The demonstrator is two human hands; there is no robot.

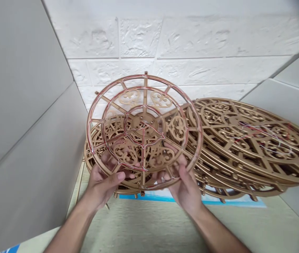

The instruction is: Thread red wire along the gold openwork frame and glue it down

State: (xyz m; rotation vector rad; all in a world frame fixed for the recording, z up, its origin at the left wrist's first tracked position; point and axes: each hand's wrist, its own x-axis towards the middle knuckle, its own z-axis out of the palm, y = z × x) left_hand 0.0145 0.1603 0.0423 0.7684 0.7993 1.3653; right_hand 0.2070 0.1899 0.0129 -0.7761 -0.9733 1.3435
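A round gold openwork frame is held up, tilted, in the middle of the view. Red and white wires run along its rings and spokes and cross near its hub. My left hand grips its lower left rim, thumb in front and fingers behind. At the lower right rim, my right hand holds it the same way. Several fingers show only partly through the openings. Behind the frame lies a lower pile of similar gold frames.
A tall stack of gold frames leans at the right, loose wires on top. Blue and white sheet lies under the piles on the pale table. A white brick-patterned wall stands behind, with grey panels at both sides.
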